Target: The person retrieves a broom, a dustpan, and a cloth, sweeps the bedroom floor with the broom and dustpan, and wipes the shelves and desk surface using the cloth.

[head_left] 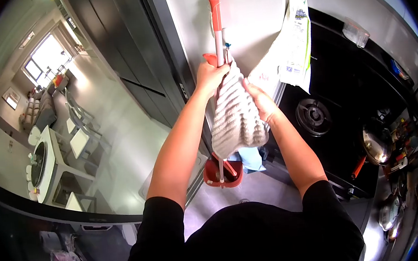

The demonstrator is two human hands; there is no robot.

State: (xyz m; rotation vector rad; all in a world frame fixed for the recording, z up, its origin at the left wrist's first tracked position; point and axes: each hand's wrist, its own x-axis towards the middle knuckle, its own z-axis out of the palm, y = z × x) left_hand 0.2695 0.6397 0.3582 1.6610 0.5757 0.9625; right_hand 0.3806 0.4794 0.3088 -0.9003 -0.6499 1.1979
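Observation:
A grey-white ribbed towel (237, 113) hangs in front of me, its top near a small blue-tipped hook (228, 45) on the wall. My left hand (209, 78) is closed at the towel's upper left edge, right beside the broom handle (217, 28), which is red at the top and pale pink below. On the opposite edge, my right hand (262, 101) grips the towel, thumb in front and the other fingers hidden behind. Below the towel stands a red dustpan (214, 176) on the floor, with the lower end of a pole in it.
To the right, a black cooktop (332, 119) holds a burner (313, 116) and a lidded pan (376, 143). A white-green bag (297, 43) hangs above its near edge. Dark cabinets (116, 39) stand left, beyond them a dining table (50, 159). A light blue cloth (252, 159) hangs low.

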